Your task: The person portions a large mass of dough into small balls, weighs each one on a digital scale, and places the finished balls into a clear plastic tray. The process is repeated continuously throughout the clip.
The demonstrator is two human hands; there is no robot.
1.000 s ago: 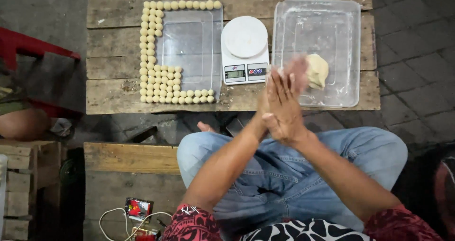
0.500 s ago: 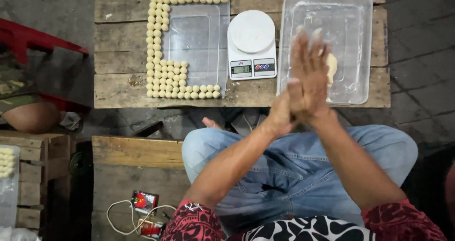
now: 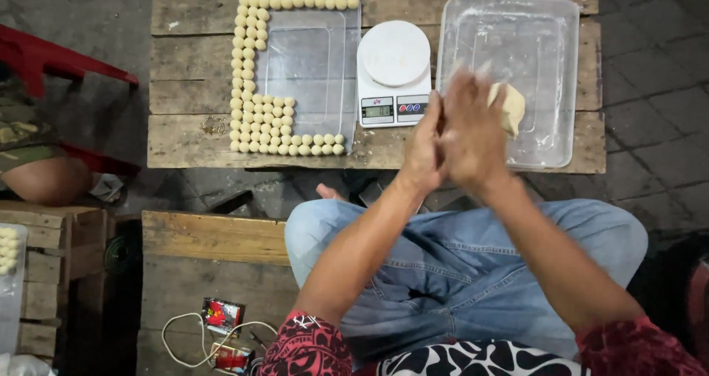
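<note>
My left hand point(image 3: 419, 153) and my right hand point(image 3: 473, 128) are pressed palm to palm above the table's front edge, fingers straight and blurred. Whatever lies between the palms is hidden. Just behind my right hand, a pale lump of dough point(image 3: 511, 107) rests in a clear plastic tray point(image 3: 543, 32). A white digital scale point(image 3: 395, 69) stands to the left of my hands. Further left, a second clear tray point(image 3: 310, 58) has rows of small pale dough balls point(image 3: 260, 117) along its top, left and bottom edges.
Both trays and the scale sit on a low table of rough wooden planks point(image 3: 192, 51). My crossed legs in blue jeans point(image 3: 458, 265) are below it. A wooden crate point(image 3: 207, 236), a red plastic seat point(image 3: 44, 58) and a cable with small red packs point(image 3: 221, 317) lie to the left.
My palms have slid against each other: the right hand pushed forward past the left, then drew back level with it. The trays, scale and dough lump have stayed put.
</note>
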